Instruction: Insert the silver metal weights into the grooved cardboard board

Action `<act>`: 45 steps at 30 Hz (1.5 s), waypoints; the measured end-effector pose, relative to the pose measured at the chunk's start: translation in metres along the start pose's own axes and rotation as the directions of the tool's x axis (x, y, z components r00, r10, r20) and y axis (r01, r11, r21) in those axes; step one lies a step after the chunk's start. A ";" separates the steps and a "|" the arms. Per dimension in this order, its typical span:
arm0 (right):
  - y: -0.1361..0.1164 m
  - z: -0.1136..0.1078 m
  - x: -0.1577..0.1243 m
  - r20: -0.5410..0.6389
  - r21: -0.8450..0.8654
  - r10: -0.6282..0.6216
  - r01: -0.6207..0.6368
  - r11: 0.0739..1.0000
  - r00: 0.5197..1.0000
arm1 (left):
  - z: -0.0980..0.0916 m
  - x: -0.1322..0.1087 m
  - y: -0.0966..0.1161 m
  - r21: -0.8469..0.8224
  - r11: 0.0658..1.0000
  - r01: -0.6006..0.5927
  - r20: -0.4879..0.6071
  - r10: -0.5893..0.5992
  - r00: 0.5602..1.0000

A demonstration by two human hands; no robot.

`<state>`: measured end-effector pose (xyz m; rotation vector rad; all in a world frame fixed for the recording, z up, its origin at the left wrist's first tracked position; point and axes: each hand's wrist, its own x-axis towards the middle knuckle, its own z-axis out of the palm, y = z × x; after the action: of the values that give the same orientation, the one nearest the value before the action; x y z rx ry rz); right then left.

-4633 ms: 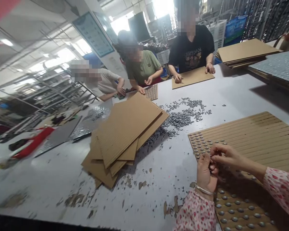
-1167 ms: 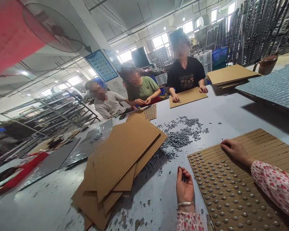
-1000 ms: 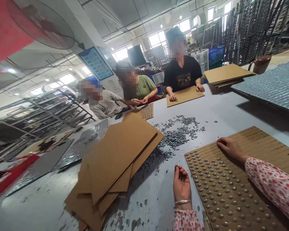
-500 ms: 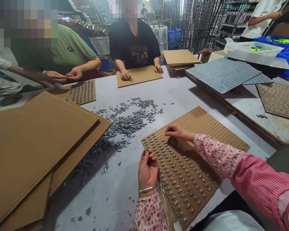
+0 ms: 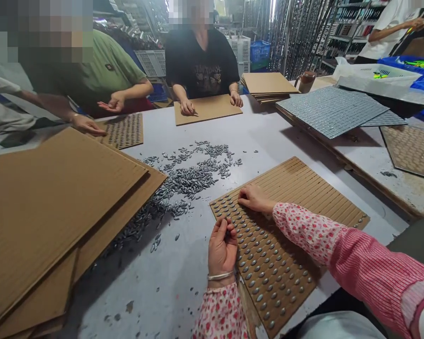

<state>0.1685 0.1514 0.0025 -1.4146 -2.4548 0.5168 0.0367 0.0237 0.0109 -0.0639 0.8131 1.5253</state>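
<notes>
Half curls left hand (image 5: 222, 252) round something dark (image 5: 228, 235) beside a grooved brown cardboard sheet (image 5: 314, 195) on the white table (image 5: 183, 268), probably to save reaching for loose silver oval pieces (image 5: 197, 178); bends right hand (image 5: 256, 198) over that sheet, cannot tell if gripping

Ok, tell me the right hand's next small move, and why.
Spindle-shaped silver pieces line the grooved cardboard sheet up to about the right hand; mostly bare grooves lie beyond, and the curled left hand seems to hold spare pieces. So the right hand should probably seat one at that edge.
</notes>
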 end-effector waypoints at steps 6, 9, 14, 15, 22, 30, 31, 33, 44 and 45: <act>-0.009 -0.011 -0.012 0.040 0.475 0.000 -0.019 0.880 0.999 | 0.004 -0.002 -0.005 0.058 0.998 -0.019 -0.026 0.021 0.999; -0.022 -0.017 -0.025 0.177 0.786 -0.169 -0.036 0.617 0.969 | 0.005 -0.003 -0.010 0.069 0.997 -0.033 -0.022 0.034 0.999; -0.038 -0.013 -0.035 0.189 0.923 -0.193 -0.107 0.370 0.963 | 0.009 -0.004 -0.014 0.055 0.997 -0.058 -0.016 0.059 0.998; -0.038 -0.012 -0.033 0.164 0.934 -0.154 -0.103 0.342 0.974 | 0.009 -0.004 -0.014 0.045 0.997 -0.067 -0.010 0.067 0.998; 0.000 -0.014 0.003 0.103 0.711 0.087 -0.135 0.690 0.991 | 0.009 -0.008 -0.005 -0.045 0.997 0.064 0.034 -0.062 0.997; 0.005 -0.011 0.015 0.073 0.297 -0.097 0.071 0.952 0.993 | 0.013 -0.007 -0.004 -0.090 0.995 0.044 -0.061 -0.050 0.997; 0.004 -0.010 0.016 0.079 0.258 -0.120 0.096 0.961 0.990 | 0.013 -0.006 -0.003 -0.090 0.995 0.049 -0.083 -0.056 0.995; 0.004 -0.006 0.017 0.083 0.187 -0.152 0.134 0.973 0.985 | 0.013 -0.006 -0.003 -0.089 0.994 0.062 -0.120 -0.073 0.990; -0.008 -0.011 0.001 -0.048 0.351 -0.166 0.172 0.920 0.985 | 0.010 -0.004 -0.006 -0.140 0.988 0.058 -0.008 -0.059 0.998; -0.013 -0.015 -0.004 -0.045 0.385 -0.247 0.245 0.890 0.968 | 0.010 -0.004 -0.006 -0.154 0.987 0.047 0.012 -0.046 0.999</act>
<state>0.1658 0.1445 0.0218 -0.9300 -2.3170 0.8869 0.0467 0.0250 0.0176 -0.1889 0.6811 1.5411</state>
